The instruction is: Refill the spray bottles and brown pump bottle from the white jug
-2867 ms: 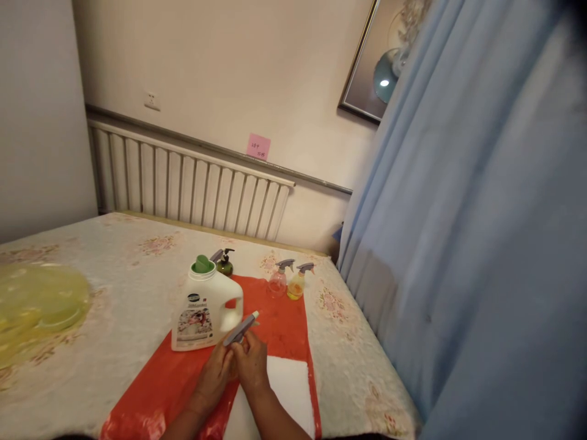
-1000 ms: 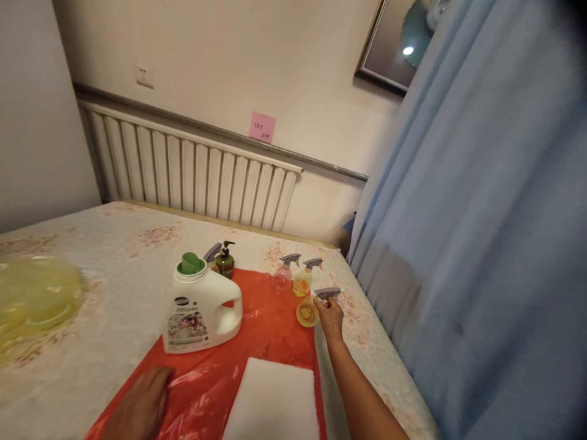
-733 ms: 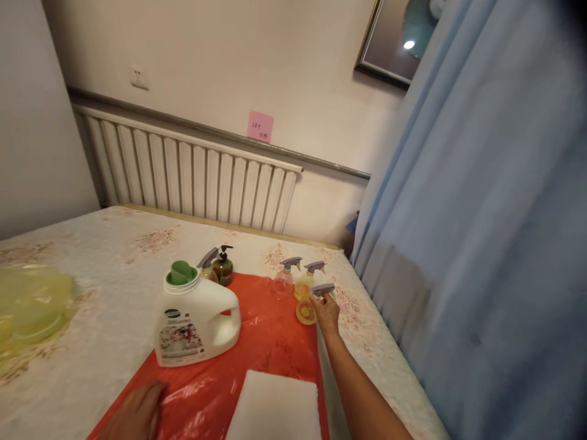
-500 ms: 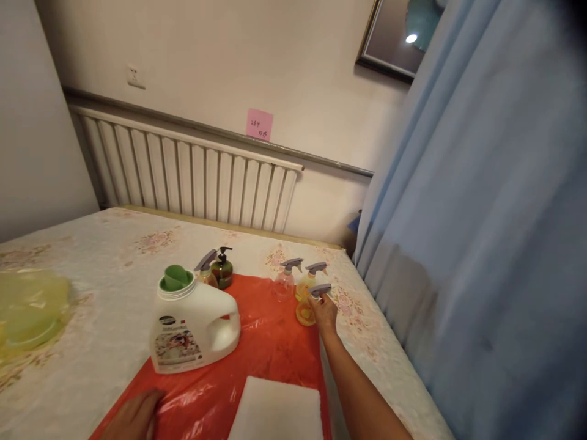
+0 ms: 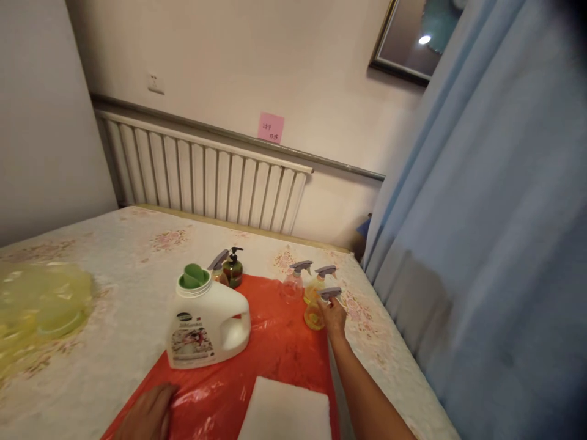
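Observation:
My right hand [image 5: 334, 316] is closed round the neck of an orange-yellow spray bottle [image 5: 313, 317] with a grey trigger head, at the right edge of a red plastic sheet [image 5: 275, 342]. Just behind it stand a yellow spray bottle [image 5: 312, 291] and a clear pinkish spray bottle [image 5: 291, 288]. My left hand [image 5: 145, 414] rests flat on the sheet's near left edge, fingers stretched out and holding nothing. Beyond that hand is a large white detergent jug [image 5: 208, 327] with a green cap [image 5: 194, 276] set in its mouth.
A dark green pump bottle [image 5: 234, 270] and another spray bottle [image 5: 220, 272] stand behind the jug. In front lies a white foam-like block [image 5: 287, 409]. Yellow translucent plastic [image 5: 50, 299] sits at far left on the flowered bedding [image 5: 132, 263]. A blue curtain [image 5: 481, 214] hangs on the right.
The whole view has shifted slightly, so everything appears a little farther right. My right hand stays on the spray bottle and my left hand stays on the red sheet.

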